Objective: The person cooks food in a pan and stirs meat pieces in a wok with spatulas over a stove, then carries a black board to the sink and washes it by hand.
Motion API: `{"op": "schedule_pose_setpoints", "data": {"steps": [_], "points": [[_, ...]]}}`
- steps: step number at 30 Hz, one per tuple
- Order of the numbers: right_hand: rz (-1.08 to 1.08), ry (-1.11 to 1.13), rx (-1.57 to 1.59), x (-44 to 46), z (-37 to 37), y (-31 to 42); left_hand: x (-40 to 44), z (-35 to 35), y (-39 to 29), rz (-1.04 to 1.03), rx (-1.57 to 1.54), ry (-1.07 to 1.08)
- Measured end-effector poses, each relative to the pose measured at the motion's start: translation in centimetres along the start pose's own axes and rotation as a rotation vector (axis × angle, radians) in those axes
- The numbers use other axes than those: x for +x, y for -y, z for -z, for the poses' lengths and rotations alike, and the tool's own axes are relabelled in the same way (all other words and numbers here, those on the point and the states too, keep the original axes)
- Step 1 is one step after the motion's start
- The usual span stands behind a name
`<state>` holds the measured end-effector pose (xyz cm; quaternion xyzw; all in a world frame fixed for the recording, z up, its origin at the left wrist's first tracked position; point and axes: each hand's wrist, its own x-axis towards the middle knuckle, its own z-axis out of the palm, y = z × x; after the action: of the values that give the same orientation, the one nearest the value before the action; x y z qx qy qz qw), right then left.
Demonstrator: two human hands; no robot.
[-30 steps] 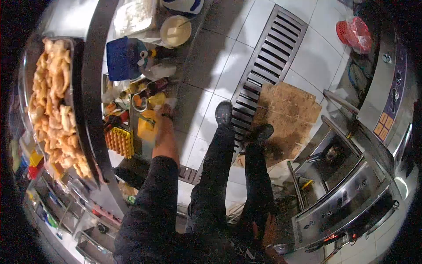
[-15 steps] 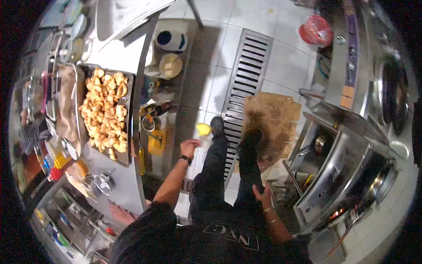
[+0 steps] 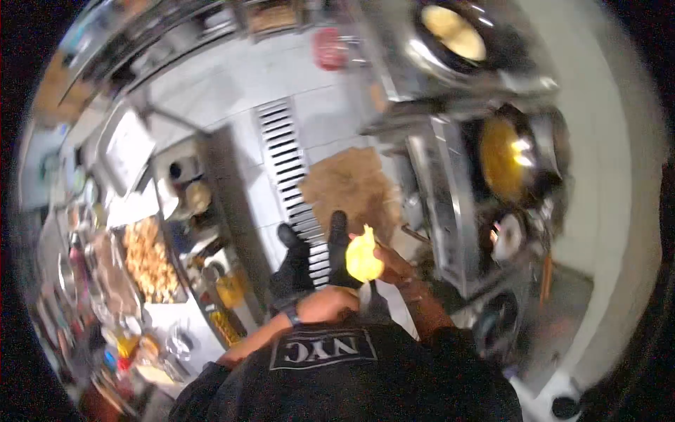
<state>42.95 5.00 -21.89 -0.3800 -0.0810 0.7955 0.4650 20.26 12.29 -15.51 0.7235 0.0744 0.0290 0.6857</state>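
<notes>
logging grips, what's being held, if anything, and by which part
The right hand seems to hold the yellow item by one side; whether the left hand holds anything is unclear.

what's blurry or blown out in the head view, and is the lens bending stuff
Head view: blur smears the golden food pieces and the red item on the floor; the yellow bundle in the right hand looks overexposed, its detail washed out; also in the head view, white glare sits on the wok, straight edges bow outward, and the corners go black.
</notes>
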Motion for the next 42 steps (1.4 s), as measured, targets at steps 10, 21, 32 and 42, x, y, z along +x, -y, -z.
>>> {"op": "schedule_pose_setpoints", "data": {"steps": [10, 21, 32, 42], "points": [[0.241, -1.05, -0.928, -29.9, 9.9, 13.5, -6.2, 3.7, 4.2, 0.529, 0.024, -0.508], [-0.427, -1.447, -1.925, -35.4, 27.4, 19.4, -30.8, -2.2, 28.6, 0.742, 0.098, -0.689], [-0.532, -1.402, -2.169, -34.9, 30.6, 20.5, -35.1, -15.8, 24.9, 1.232, 0.301, -0.643], [-0.491, -1.438, -2.159, -35.0, 31.0, 20.5, -31.4, -12.2, 25.8, 0.949, -0.353, -1.003]]}}
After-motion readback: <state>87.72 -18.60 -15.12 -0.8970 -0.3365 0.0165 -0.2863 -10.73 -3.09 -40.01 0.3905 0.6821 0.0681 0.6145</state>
